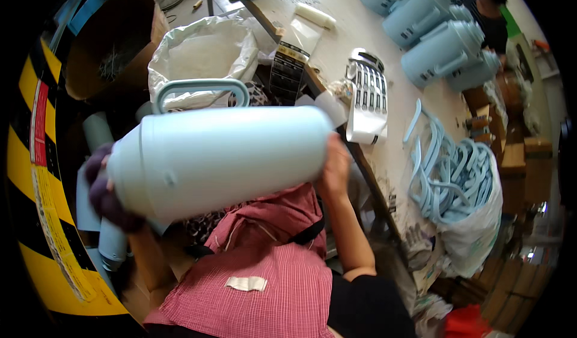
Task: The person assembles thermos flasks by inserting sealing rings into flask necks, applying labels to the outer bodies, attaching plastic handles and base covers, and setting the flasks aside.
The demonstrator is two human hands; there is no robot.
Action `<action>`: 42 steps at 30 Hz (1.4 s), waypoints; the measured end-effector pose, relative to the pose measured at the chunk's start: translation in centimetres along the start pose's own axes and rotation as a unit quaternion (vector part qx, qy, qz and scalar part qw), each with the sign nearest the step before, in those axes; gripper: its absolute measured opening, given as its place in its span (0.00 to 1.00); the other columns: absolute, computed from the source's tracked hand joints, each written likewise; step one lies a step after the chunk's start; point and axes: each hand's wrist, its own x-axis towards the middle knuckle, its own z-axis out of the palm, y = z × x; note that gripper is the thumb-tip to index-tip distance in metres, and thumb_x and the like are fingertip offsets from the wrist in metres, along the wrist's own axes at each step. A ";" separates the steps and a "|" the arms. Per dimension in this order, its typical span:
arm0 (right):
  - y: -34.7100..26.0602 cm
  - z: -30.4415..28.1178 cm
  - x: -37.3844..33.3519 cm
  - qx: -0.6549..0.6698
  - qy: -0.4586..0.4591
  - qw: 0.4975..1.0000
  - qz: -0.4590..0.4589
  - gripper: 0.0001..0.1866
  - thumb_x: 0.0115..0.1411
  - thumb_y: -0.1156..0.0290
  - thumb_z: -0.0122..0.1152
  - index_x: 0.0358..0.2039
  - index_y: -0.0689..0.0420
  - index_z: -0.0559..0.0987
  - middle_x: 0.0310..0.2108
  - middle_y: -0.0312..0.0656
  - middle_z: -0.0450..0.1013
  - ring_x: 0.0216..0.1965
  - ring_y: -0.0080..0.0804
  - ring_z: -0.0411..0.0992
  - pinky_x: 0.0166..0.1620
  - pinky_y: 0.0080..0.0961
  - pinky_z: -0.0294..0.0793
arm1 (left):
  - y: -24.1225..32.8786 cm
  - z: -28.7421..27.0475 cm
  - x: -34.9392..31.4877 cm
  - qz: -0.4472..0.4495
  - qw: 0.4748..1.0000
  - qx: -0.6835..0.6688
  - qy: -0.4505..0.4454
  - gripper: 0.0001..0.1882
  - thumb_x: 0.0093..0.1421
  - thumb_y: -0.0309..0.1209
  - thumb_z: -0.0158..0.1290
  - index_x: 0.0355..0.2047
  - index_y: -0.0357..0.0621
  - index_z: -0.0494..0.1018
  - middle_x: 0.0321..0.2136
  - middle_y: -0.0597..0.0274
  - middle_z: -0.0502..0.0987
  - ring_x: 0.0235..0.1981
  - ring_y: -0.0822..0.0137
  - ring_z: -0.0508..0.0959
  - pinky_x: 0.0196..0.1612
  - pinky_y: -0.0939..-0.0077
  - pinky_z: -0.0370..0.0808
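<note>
A large pale blue thermos jug [222,157] lies sideways in the air in front of my body, held between both hands. Its looped handle [201,86] points away from me. My left hand [108,187], in a dark purple glove, grips the narrower end on the left. On the right, my right hand [334,166] is bare and clasps the wide rounded end; most of its fingers are hidden behind the jug. Under the jug is my red checked apron [258,266].
Several finished-looking blue jugs [442,52] stand at the table's far right. A bag of blue plastic strips [463,181] and a label sheet [368,100] are on the table [324,43]. Beyond the jug stand a white sack [204,49] and a cardboard box [153,22]. Yellow-black striping [51,218] runs at left.
</note>
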 end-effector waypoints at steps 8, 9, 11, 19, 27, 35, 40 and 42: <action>-0.8 -9.3 7.0 -0.173 0.017 0.975 -0.136 0.21 0.77 0.59 0.49 0.56 0.63 0.78 0.55 0.45 0.76 0.53 0.37 0.72 0.58 0.38 0.71 | 4.7 -3.4 12.6 -0.007 0.971 0.004 -0.237 0.33 0.62 0.41 0.54 0.66 0.45 0.65 0.62 0.33 0.69 0.57 0.42 0.76 0.58 0.45 0.76; -3.5 -15.4 10.4 -0.400 0.104 0.839 -0.353 0.11 0.72 0.69 0.52 0.43 0.63 0.77 0.42 0.48 0.74 0.45 0.40 0.71 0.48 0.40 0.70 | 4.8 -2.6 12.2 -0.074 0.972 -0.027 -0.223 0.33 0.58 0.41 0.56 0.63 0.44 0.67 0.63 0.33 0.68 0.58 0.42 0.76 0.59 0.46 0.75; -7.5 -27.6 15.3 -0.599 0.352 0.607 -0.386 0.12 0.63 0.75 0.58 0.47 0.60 0.80 0.50 0.52 0.74 0.51 0.48 0.72 0.50 0.46 0.72 | 4.8 -0.9 10.6 -0.118 0.953 -0.035 -0.276 0.34 0.49 0.41 0.61 0.57 0.44 0.69 0.66 0.34 0.66 0.62 0.42 0.72 0.63 0.48 0.71; -8.1 -49.9 16.9 -0.345 0.344 0.872 -0.049 0.22 0.64 0.60 0.65 0.49 0.67 0.82 0.39 0.47 0.81 0.40 0.35 0.79 0.48 0.34 0.76 | 7.6 -0.7 7.5 -0.349 0.920 -0.055 -0.171 0.56 0.50 0.51 0.66 0.73 0.40 0.55 0.65 0.39 0.68 0.67 0.46 0.69 0.69 0.53 0.65; -11.5 -23.8 8.0 -0.341 0.398 0.743 -0.417 0.39 0.75 0.71 0.53 0.79 0.52 0.44 0.35 0.40 0.71 0.31 0.25 0.68 0.31 0.22 0.72 | 11.0 1.4 8.2 -0.106 0.953 0.113 -0.259 0.56 0.46 0.50 0.72 0.72 0.49 0.56 0.54 0.45 0.75 0.56 0.49 0.76 0.63 0.49 0.71; -4.3 9.0 0.1 0.253 -0.233 0.927 -0.147 0.42 0.75 0.74 0.51 0.80 0.48 0.39 0.26 0.31 0.65 0.15 0.12 0.55 0.16 0.14 0.56 | 14.7 3.6 4.7 -0.093 0.972 0.076 -0.202 0.58 0.42 0.50 0.74 0.69 0.54 0.54 0.49 0.49 0.78 0.52 0.48 0.80 0.76 0.34 0.44; -5.3 10.3 -1.6 0.306 -0.215 0.922 -0.102 0.38 0.76 0.74 0.46 0.79 0.48 0.42 0.23 0.31 0.64 0.13 0.11 0.51 0.16 0.14 0.53 | 14.4 2.7 3.0 -0.091 0.972 0.092 -0.196 0.56 0.41 0.51 0.74 0.66 0.55 0.55 0.48 0.49 0.79 0.52 0.48 0.80 0.75 0.31 0.44; -5.7 10.1 -2.0 0.305 -0.208 0.921 -0.128 0.38 0.75 0.75 0.45 0.80 0.48 0.42 0.23 0.31 0.64 0.12 0.11 0.51 0.15 0.14 0.53 | 14.1 2.3 2.8 -0.087 0.964 0.114 -0.223 0.60 0.37 0.50 0.73 0.69 0.58 0.53 0.48 0.48 0.79 0.51 0.46 0.81 0.73 0.27 0.45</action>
